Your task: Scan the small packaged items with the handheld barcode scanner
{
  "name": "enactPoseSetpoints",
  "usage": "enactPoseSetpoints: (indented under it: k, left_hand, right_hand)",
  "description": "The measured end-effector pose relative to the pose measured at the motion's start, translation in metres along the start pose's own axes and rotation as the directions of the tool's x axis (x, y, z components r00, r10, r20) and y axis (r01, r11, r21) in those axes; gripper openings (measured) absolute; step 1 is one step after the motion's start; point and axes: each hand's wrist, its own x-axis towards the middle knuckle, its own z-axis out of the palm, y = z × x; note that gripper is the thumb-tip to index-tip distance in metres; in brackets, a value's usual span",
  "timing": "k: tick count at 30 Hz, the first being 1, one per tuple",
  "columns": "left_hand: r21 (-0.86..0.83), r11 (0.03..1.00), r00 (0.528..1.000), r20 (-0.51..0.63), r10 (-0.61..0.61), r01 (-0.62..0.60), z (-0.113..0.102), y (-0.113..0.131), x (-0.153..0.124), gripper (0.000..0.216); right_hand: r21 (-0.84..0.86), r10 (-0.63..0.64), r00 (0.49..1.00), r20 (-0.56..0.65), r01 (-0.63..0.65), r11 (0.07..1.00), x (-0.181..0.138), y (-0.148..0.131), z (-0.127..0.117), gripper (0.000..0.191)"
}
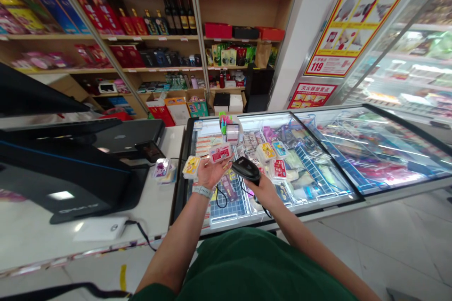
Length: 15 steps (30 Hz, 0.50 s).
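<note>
My left hand (209, 172) is raised palm-up over the chest freezer and grips a small pink-and-white packet (220, 152) by its lower edge. My right hand (263, 189) is closed round a black barcode scanner (246, 169), whose head points left toward the packet, a short gap away. The scanner's black cable (221, 200) loops down over the freezer lid. A pale watch sits on my left wrist. Several more small packets lie on the glass: a yellow one (191, 167), another yellow one (265, 151), a red one (278, 168).
The glass-topped chest freezer (353, 188) runs off to the right. A white counter (24, 235) on the left carries a black till screen (67, 174) and a purple packet (162, 168). Shelves of boxes and bottles (141, 19) stand behind.
</note>
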Motion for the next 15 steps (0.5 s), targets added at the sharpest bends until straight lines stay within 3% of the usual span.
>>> enactPoseSetpoints:
  k: [4, 8, 11, 13, 15]
  left_hand:
    - [0.107, 0.994, 0.998, -0.053, 0.025, -0.019, -0.015, 0.013, -0.009, 0.051]
    - [0.426, 0.901, 0.981, -0.129, 0.148, -0.08, -0.04, 0.048, -0.024, 0.057]
    - [0.767, 0.64, 0.967, -0.124, 0.223, -0.049, -0.06, 0.082, -0.036, 0.071]
    - [0.934, 0.357, 0.971, -0.092, 0.219, 0.008, -0.074, 0.102, -0.041, 0.077]
    - [0.999, 0.041, 0.98, -0.036, 0.195, 0.029, -0.085, 0.116, -0.043, 0.077]
  right_hand:
    - [-0.033, -0.007, 1.0, 0.002, 0.007, 0.999, -0.001, 0.004, -0.001, 0.045]
    - [-0.051, -0.004, 1.0, 0.008, 0.004, 0.999, -0.004, 0.008, -0.002, 0.045]
    - [-0.049, -0.002, 1.0, 0.023, 0.003, 0.999, -0.005, 0.012, -0.002, 0.047]
    - [-0.047, -0.01, 0.999, 0.041, 0.012, 0.999, -0.005, 0.014, 0.0, 0.047]
    - [-0.049, -0.02, 0.998, 0.057, 0.023, 0.999, -0.005, 0.017, 0.002, 0.046]
